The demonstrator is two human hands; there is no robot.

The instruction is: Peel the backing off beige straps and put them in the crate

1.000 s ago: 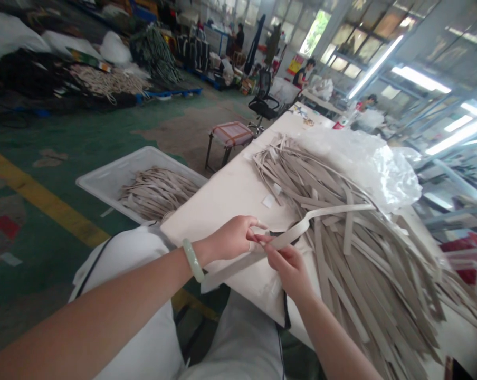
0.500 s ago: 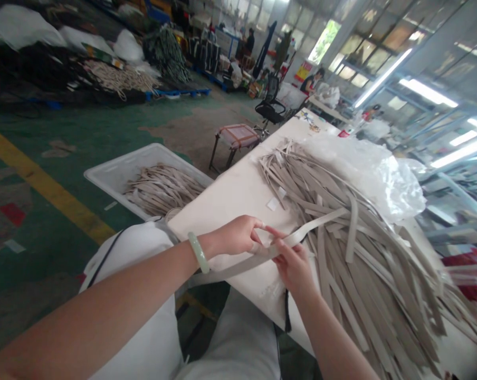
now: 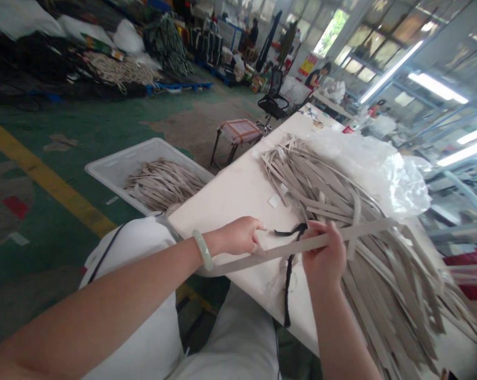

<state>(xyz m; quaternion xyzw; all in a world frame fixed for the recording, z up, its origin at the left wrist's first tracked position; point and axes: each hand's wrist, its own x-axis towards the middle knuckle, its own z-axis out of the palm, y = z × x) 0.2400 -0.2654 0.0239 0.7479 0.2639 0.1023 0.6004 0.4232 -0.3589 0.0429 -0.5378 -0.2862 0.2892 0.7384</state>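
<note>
Both my hands are closed on one flat beige strap (image 3: 286, 248): my left hand (image 3: 240, 235) is curled over it above the near edge of the counter (image 3: 215, 211), and my right hand (image 3: 325, 253) pinches it further right, beside the pile of similar straps (image 3: 384, 285). Its near end disappears by my left wrist, under the pale green bangle (image 3: 202, 249), so I can't see where it stops. Its far end lies over the pile, blurred among the other lengths. How my left fingertips grip is hidden. A frayed black strip (image 3: 288, 290) passes behind the strap, partly covered. The pile is cut off at the lower right, and the counter hides part of the white plastic bin (image 3: 131, 158) on the left. Half a second ago my hands nearly met; now my right is well apart from my left, the strap runs straighter, and more of the black strip shows.
</note>
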